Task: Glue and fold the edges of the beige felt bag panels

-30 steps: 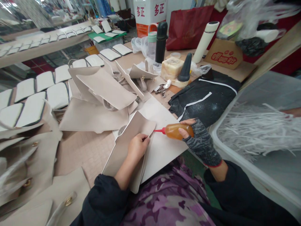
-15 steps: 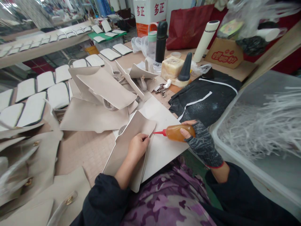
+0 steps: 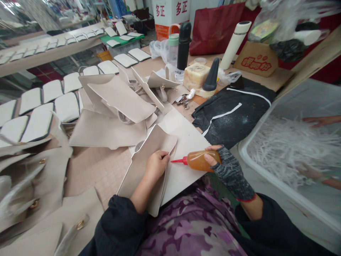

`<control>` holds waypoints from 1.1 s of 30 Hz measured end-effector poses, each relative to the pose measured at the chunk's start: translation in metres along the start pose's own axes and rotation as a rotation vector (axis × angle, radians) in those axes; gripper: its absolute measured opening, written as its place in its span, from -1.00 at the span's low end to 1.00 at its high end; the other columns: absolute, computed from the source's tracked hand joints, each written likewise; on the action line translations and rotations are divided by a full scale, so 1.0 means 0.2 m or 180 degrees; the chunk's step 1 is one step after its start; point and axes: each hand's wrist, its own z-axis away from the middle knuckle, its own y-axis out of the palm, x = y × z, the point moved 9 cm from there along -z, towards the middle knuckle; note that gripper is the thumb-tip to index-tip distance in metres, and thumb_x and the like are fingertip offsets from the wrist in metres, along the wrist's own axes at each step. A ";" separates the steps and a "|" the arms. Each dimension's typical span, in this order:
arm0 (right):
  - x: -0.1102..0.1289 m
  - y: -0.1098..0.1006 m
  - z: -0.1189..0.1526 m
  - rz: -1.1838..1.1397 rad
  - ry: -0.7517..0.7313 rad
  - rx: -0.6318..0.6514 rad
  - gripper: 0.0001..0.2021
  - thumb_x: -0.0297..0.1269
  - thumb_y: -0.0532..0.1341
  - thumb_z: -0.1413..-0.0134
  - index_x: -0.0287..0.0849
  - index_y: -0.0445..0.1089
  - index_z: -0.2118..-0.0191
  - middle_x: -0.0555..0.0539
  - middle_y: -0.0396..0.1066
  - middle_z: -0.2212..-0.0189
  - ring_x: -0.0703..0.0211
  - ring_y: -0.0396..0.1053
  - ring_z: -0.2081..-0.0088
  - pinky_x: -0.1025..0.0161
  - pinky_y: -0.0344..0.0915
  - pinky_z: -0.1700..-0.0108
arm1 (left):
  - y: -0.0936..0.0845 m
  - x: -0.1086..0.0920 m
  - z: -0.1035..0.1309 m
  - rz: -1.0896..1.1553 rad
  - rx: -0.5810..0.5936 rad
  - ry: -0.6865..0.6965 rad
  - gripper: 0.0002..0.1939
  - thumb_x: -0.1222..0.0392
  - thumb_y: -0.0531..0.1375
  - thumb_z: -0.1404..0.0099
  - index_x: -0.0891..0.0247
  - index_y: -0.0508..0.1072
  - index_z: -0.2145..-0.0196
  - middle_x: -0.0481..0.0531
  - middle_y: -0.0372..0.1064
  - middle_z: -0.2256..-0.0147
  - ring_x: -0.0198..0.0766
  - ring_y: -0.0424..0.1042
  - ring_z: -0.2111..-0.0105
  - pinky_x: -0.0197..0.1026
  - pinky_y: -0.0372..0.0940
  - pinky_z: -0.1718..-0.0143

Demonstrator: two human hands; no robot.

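Observation:
My bare left hand (image 3: 156, 165) pinches the right edge of a beige leather bag panel (image 3: 145, 163), which stands folded over a pale board (image 3: 183, 131). In my right hand (image 3: 222, 161), covered by a grey fingerless glove, lies a squeeze bottle (image 3: 199, 160) of amber glue, tilted sideways. Its red nozzle points left and ends close beside the panel's edge, near my left fingertips. Whether the tip touches the leather I cannot tell.
More beige bag pieces (image 3: 114, 131) crowd the left and middle. Behind them stand a black thermos (image 3: 183, 46), a white flask (image 3: 236, 46) and a black cone (image 3: 211, 75). Another person's hands (image 3: 310, 172) reach into a clear bin (image 3: 253, 170) of white strips at right.
The bottle in my right hand has dropped slightly, its nozzle moving down along the panel's edge. My left hand keeps its hold. Another person's hands have appeared in the bin.

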 end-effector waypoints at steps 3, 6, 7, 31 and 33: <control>0.00 0.01 0.04 -0.0019 -0.0014 0.0059 -0.79 -0.11 0.15 -0.11 -0.09 0.32 0.20 -0.05 0.37 0.26 0.08 0.34 0.21 0.09 0.29 0.10 | 0.00 0.00 0.00 0.0028 0.0004 0.0041 -0.79 0.26 0.11 -0.20 0.27 0.56 0.32 0.06 0.52 0.31 -0.21 0.46 0.28 -0.25 0.26 0.25; 0.01 0.02 0.07 -0.0089 -0.0028 0.0136 -0.80 -0.12 0.16 -0.11 -0.09 0.31 0.20 -0.05 0.37 0.26 0.09 0.34 0.19 0.12 0.28 0.10 | 0.00 0.00 0.00 0.0034 0.0014 0.0049 -0.79 0.25 0.11 -0.21 0.25 0.56 0.33 0.05 0.51 0.31 -0.21 0.46 0.28 -0.25 0.26 0.25; 0.00 0.02 0.08 -0.0123 -0.0019 0.0171 -0.80 -0.12 0.16 -0.11 -0.10 0.31 0.20 -0.05 0.36 0.25 0.09 0.33 0.19 0.12 0.28 0.09 | 0.01 0.00 0.00 0.0028 0.0017 0.0052 -0.79 0.25 0.10 -0.21 0.25 0.55 0.33 0.05 0.51 0.31 -0.21 0.46 0.28 -0.25 0.26 0.25; 0.07 0.13 0.29 -0.0416 0.0409 0.0761 -0.79 -0.11 0.14 -0.11 -0.09 0.32 0.21 -0.05 0.39 0.28 0.10 0.37 0.21 0.17 0.30 0.11 | -0.01 -0.01 0.01 -0.0033 0.0010 0.0017 -0.79 0.24 0.12 -0.20 0.22 0.56 0.31 0.03 0.52 0.30 -0.21 0.46 0.27 -0.26 0.27 0.24; 0.07 0.13 0.30 -0.0427 0.0435 0.0791 -0.78 -0.10 0.15 -0.10 -0.10 0.31 0.20 -0.05 0.39 0.28 0.10 0.38 0.21 0.17 0.30 0.10 | -0.01 -0.02 0.01 -0.0041 0.0013 0.0041 -0.79 0.24 0.12 -0.21 0.23 0.56 0.31 0.04 0.52 0.31 -0.20 0.46 0.27 -0.25 0.27 0.23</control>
